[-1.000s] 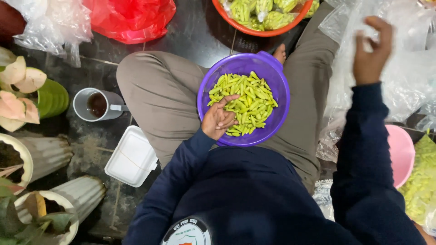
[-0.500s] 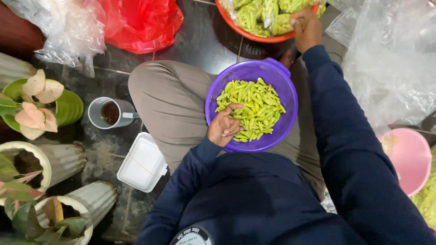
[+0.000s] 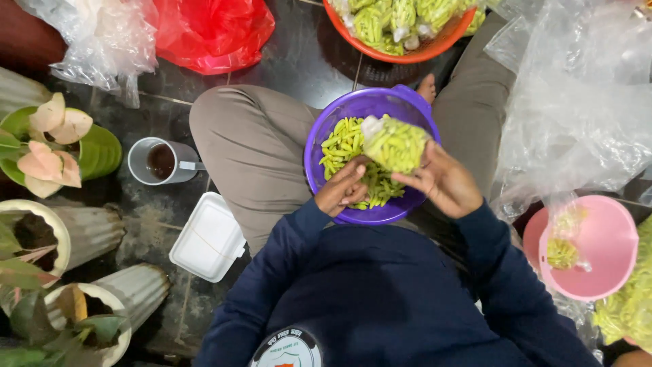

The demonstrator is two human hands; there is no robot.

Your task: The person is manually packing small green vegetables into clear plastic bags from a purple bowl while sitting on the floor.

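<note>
Head view: person sits cross-legged w/ a round purple plastic bowl (image 3: 339, 115) in the lap, half full of short green pods (image 3: 343, 146). Right hand (image 3: 445, 182) is curled around a small clear plastic bag packed w/ green pods (image 3: 395, 143), gripping it from below-right; bag sits over the bowl's right half, just up-left of the fingers, long axis running roughly left-right w/ a slight tilt, knotted or bunched end toward the left. Left hand (image 3: 345, 189) rests at the bowl's near rim, fingers bent in and touching loose pods; can't tell if it pinches any. Right hand is the nearer one to the bag. Bag film looks thin & crinkly, pods smooth, bowl rigid & glossy. Around: orange plastic basket (image 3: 414, 56) of similar filled bags above, pink plastic bowl (image 3: 601, 238) at right, white foam box (image 3: 207, 238), grey mug of dark drink (image 3: 161, 162), red plastic bag (image 3: 214, 30), dark wet floor (image 3: 299, 61)
</note>
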